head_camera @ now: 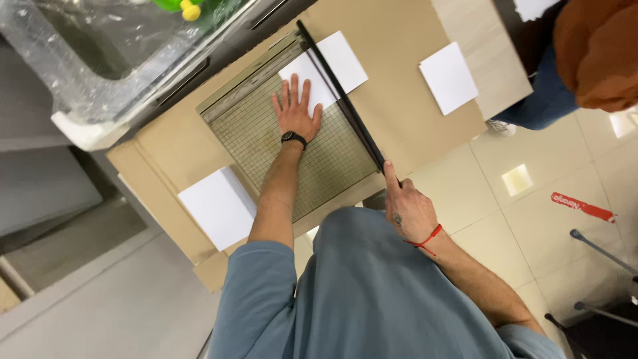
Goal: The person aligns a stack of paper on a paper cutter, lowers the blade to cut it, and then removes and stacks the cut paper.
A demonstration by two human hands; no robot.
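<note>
A paper cutter with a gridded board (266,136) lies on a cardboard-covered table (399,100). My left hand (296,110), with a black watch on the wrist, presses flat on a white sheet (335,63) that lies across the board under the cutter's black blade arm (342,100). My right hand (407,209), a red string around its wrist, grips the handle end of the blade arm at the near edge. The arm is lowered along the board's right side.
A white paper stack (218,206) lies at the near left of the table, another white sheet (448,76) at the right. A person in an orange top (598,53) stands at the far right. A plastic-covered bin (100,53) sits at the left. Metal legs (598,249) stand on the tiled floor.
</note>
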